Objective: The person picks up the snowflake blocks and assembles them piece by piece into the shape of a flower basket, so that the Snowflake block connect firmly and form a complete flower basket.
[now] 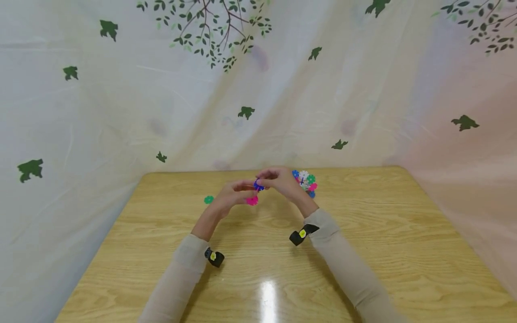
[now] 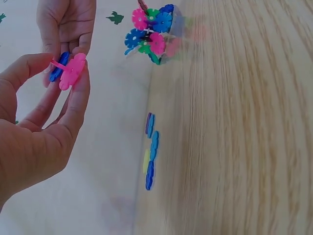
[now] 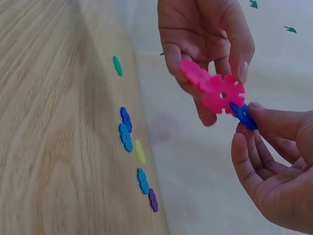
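Two pink snowflake discs [image 3: 224, 94], joined at an angle, are held in my left hand [image 1: 231, 198], between thumb and fingers. My right hand [image 1: 284, 183] pinches a dark blue snowflake disc [image 3: 244, 116] between thumb and fingertips. In the right wrist view the blue disc's edge meets the notched rim of one pink disc; whether it sits in a slot I cannot tell. Both hands are raised above the table, close together near its far side. From the left wrist, the blue disc [image 2: 58, 67] shows just behind the pink one [image 2: 73, 72].
A cluster of joined discs [image 1: 304, 180] in several colours stands on the table [image 1: 258, 251] beyond my right hand. A loose green disc [image 1: 208, 199] lies to the left. Along the far edge lie blue discs [image 3: 125, 137], a yellow disc [image 3: 140, 152] and a purple disc [image 3: 153, 199]. A curtain [image 1: 194, 107] hangs behind.
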Demonstrator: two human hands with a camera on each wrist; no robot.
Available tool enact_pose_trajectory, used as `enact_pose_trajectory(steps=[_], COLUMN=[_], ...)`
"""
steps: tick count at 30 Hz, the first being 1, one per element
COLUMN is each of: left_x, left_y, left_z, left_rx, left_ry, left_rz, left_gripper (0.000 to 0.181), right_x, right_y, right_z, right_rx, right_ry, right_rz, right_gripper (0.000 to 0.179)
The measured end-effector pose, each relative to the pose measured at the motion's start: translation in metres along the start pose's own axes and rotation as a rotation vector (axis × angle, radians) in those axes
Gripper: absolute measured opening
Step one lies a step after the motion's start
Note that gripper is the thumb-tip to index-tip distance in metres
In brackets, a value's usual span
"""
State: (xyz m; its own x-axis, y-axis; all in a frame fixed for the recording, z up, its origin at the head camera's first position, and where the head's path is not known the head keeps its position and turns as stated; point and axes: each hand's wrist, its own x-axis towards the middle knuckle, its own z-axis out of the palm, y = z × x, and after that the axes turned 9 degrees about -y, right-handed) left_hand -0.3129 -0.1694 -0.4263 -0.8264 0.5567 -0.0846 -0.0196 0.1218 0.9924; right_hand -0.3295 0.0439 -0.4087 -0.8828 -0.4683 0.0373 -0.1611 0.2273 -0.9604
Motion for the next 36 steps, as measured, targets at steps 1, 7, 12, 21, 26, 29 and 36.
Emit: enact_pose_trajectory(steps=[1, 7, 12, 21, 26, 29, 36], left_x=[-0.001, -0.01, -0.015, -0.019, -0.019, -0.019, -0.017], left_y=[0.0, -0.001, -0.004, -0.006, -0.007, -0.007, -0.004], left_z=[-0.002, -0.016, -0.029, -0.038, -0.04, -0.04, -0.037], left_rx=[-0.008, -0.049, -0.053, -0.054, -0.065, -0.073, -0.075], left_ry=[0.008, 0.073, 0.108, 0.123, 0.129, 0.133, 0.142], left_rz=[-0.005, -0.03, -0.031, -0.05, -0.055, -0.057, -0.07], left_gripper=[0.04, 0.042, 0.04, 0.043, 0.045, 0.045, 0.044], right_x=[0.002, 0.011, 0.026, 0.047, 0.053, 0.056, 0.061], right_y=[-0.001, 0.001, 0.016, 0.041, 0.042, 0.042, 0.045], right_z=[0.0, -0.002, 0.001, 0.021, 0.028, 0.029, 0.032], right_rx=[-0.005, -0.079, -0.16, -0.356, -0.39, -0.408, -0.498], right_ry=[-0.006, -0.058, -0.142, -0.257, -0.276, -0.287, -0.292], right_rz=[0.001, -0.008, 0.001, 0.046, 0.049, 0.057, 0.078], right_gripper=[0.028, 0.029, 0.025, 0.028, 0.034, 0.035, 0.03])
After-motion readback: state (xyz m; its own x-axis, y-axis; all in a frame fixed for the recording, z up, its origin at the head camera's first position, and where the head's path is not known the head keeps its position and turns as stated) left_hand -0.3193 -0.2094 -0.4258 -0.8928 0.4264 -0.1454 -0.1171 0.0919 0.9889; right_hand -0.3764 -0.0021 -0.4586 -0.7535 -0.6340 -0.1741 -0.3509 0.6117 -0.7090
